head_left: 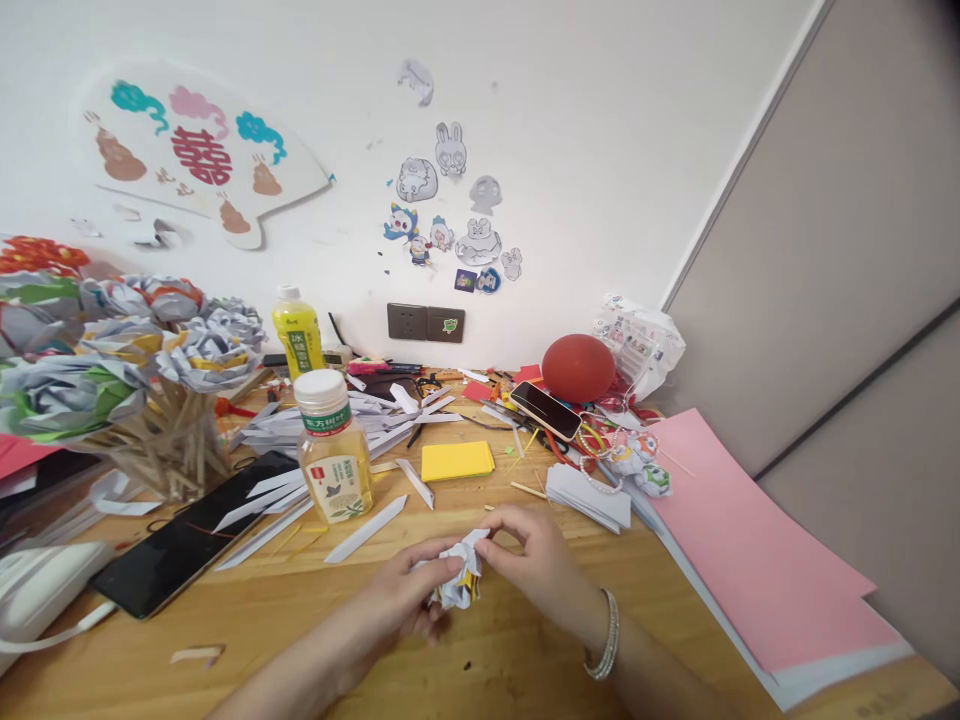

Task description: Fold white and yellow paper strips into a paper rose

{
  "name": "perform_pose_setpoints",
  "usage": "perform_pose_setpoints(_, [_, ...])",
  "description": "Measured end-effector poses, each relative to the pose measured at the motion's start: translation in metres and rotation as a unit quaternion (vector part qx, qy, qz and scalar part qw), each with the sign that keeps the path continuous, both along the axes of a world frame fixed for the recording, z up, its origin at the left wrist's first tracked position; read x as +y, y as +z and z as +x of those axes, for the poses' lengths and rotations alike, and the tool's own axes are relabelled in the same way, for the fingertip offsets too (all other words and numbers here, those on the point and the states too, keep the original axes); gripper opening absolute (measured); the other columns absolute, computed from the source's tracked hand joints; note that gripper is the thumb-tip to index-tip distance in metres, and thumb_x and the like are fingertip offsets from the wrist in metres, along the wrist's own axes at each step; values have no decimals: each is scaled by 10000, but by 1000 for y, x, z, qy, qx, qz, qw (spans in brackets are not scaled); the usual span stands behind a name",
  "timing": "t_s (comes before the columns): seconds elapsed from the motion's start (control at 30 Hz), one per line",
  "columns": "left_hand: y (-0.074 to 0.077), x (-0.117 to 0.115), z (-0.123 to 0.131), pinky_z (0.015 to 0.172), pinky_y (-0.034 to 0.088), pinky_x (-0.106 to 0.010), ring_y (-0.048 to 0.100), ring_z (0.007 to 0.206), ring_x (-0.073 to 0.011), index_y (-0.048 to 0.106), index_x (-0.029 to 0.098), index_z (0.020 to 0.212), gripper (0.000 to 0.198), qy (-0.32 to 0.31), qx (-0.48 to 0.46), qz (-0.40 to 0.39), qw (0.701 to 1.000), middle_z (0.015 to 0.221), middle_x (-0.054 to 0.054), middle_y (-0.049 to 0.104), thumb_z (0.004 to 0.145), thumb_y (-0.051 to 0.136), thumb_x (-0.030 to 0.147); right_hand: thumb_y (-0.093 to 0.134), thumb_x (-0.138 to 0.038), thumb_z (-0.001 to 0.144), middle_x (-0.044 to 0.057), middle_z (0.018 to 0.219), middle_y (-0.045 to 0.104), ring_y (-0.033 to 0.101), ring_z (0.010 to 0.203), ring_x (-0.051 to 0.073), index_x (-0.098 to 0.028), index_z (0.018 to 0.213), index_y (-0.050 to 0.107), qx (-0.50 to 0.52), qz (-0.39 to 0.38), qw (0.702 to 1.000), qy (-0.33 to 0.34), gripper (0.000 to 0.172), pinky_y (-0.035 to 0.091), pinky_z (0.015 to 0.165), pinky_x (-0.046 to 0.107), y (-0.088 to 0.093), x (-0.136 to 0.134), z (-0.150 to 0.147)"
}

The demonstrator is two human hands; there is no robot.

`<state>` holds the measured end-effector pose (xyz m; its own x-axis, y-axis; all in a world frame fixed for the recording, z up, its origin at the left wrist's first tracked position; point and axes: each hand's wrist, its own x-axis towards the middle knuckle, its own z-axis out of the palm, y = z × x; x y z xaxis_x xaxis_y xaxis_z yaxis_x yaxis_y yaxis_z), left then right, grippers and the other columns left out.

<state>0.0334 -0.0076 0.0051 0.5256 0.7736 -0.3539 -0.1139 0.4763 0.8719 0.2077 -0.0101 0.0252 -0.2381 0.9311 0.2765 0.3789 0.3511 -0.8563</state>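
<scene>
A small folded paper flower (459,578), white with yellow parts, is held just above the wooden table near the front middle. My left hand (411,588) grips it from the left, thumb on top and fingers underneath. From the right, my right hand (529,555) pinches a white petal at its upper edge between thumb and fingers. Beyond my hands lies a stack of yellow paper (457,461). White paper slips (589,495) are piled to the right, and a loose white strip (366,530) rests to the left.
A tea bottle (335,460) and a yellow bottle (297,330) stand left of centre. Farther left are a black tablet (187,545) and paper flowers (67,395) on sticks. A phone (546,409), a red balloon (577,368) and pink sheets (757,550) are to the right.
</scene>
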Motion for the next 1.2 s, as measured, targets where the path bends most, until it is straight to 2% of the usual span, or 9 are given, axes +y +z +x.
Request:
perform_pose_setpoints(0.1, [4, 0, -1, 426, 386, -209, 459, 464, -102, 627, 143, 1051, 551, 0, 69, 46, 997, 578, 18, 574, 625, 701, 484, 601, -166, 739, 7, 705, 652, 587, 682, 145, -168, 720, 657, -6, 12, 1000, -2, 59, 440, 662, 241, 2, -1, 1])
perform_pose_setpoints(0.23, [7, -1, -4, 445, 403, -216, 479, 484, -111, 639, 158, 1034, 527, -7, 80, 51, 995, 602, 16, 590, 636, 686, 500, 593, -181, 752, 5, 675, 647, 573, 632, 134, -173, 710, 665, 3, 2, 1000, 11, 83, 441, 600, 225, 1, -1, 1])
perform_pose_setpoints(0.47, [9, -3, -1, 447, 443, -225, 527, 538, -131, 631, 151, 1030, 562, 6, 35, 15, 999, 640, 11, 559, 605, 721, 507, 501, -222, 863, 31, 684, 653, 569, 663, 161, -194, 767, 659, -125, 188, 974, -19, 187, 425, 635, 274, -4, -6, -2])
perform_pose_setpoints(0.6, [16, -6, -1, 503, 463, -226, 542, 634, -149, 645, 173, 1034, 539, 36, 6, 41, 998, 720, -15, 607, 605, 738, 486, 410, -168, 905, 58, 797, 675, 589, 740, 174, -181, 926, 629, -142, 276, 951, 0, 221, 461, 690, 301, -2, -13, -5])
perform_pose_setpoints(0.7, [23, -7, -8, 536, 456, -221, 541, 703, -158, 630, 223, 1090, 501, 22, 4, 66, 998, 871, -36, 649, 657, 714, 461, 366, -119, 901, 90, 884, 660, 575, 821, 187, -174, 1045, 580, -145, 340, 929, 19, 264, 480, 724, 321, 5, -24, -8])
perform_pose_setpoints(0.83, [30, -5, -18, 655, 455, -233, 544, 887, -198, 619, 259, 1116, 453, 3, -5, 103, 995, 1115, -40, 623, 695, 708, 401, 420, -195, 886, 109, 1086, 596, 539, 975, 218, -193, 1135, 522, -123, 334, 933, 57, 269, 452, 839, 386, 13, -33, -10])
perform_pose_setpoints(0.9, [31, -5, -19, 648, 456, -236, 548, 852, -187, 618, 252, 1117, 478, 11, -39, 99, 994, 1136, -47, 611, 673, 731, 390, 427, -230, 887, 124, 1177, 547, 495, 1070, 239, -182, 1220, 461, -139, 327, 932, 66, 338, 412, 902, 417, 14, -32, -8])
perform_pose_setpoints(1.07, [30, -9, -13, 570, 476, -238, 552, 637, -126, 597, 198, 1106, 468, 17, -107, 28, 994, 817, -28, 627, 689, 728, 365, 443, -276, 895, 87, 1216, 535, 479, 1097, 218, -209, 1280, 386, -149, 302, 939, 70, 395, 386, 932, 396, 10, -24, -4])
perform_pose_setpoints(1.2, [25, -12, -8, 523, 498, -270, 591, 574, -150, 502, 178, 1177, 497, -64, -130, -1, 989, 715, -35, 610, 814, 514, 518, 512, -468, 844, 101, 1193, 545, 480, 1087, 241, -183, 1286, 383, -128, 277, 951, 53, 541, 362, 954, 400, 4, -22, -3])
